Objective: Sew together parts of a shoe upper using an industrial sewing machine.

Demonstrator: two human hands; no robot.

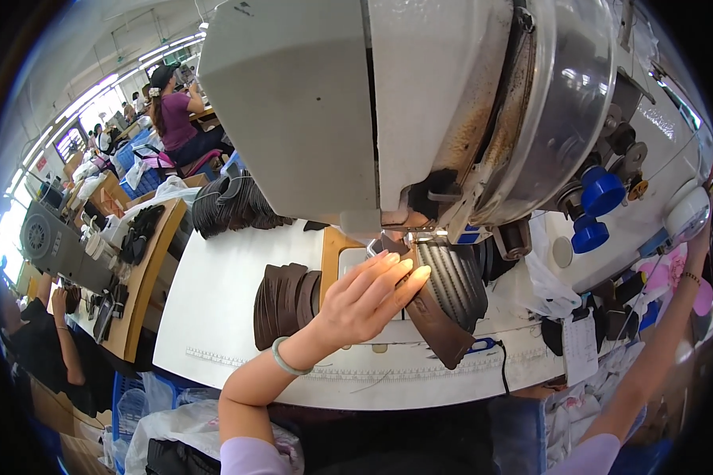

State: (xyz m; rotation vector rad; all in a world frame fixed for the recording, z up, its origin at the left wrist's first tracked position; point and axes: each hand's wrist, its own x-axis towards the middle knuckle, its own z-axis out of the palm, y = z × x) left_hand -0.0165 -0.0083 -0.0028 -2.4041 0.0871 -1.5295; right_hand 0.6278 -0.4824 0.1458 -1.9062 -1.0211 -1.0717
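My left hand (370, 299) lies with its fingers stretched out on a brown curved leather-like piece (440, 324), under the head of a sewing machine (293, 103). The piece's upper end is by the needle area, and its lower end hangs toward the table's near edge. Just right of it is a stack of dark ribbed pieces (455, 277). To the left of my hand stands a row of brown curved pieces (281, 305). My right arm reaches far right, where my right hand (700, 229) is beside a white rounded handwheel (687, 214); its fingers are hidden.
A white table (214, 317) with a printed ruler strip carries the machine. Dark pieces (238, 206) are bundled behind on the left. Blue knobs (602, 190) jut from the machine's right side. Small blue-handled snips (483, 345) lie near the front edge. Other people work at the left.
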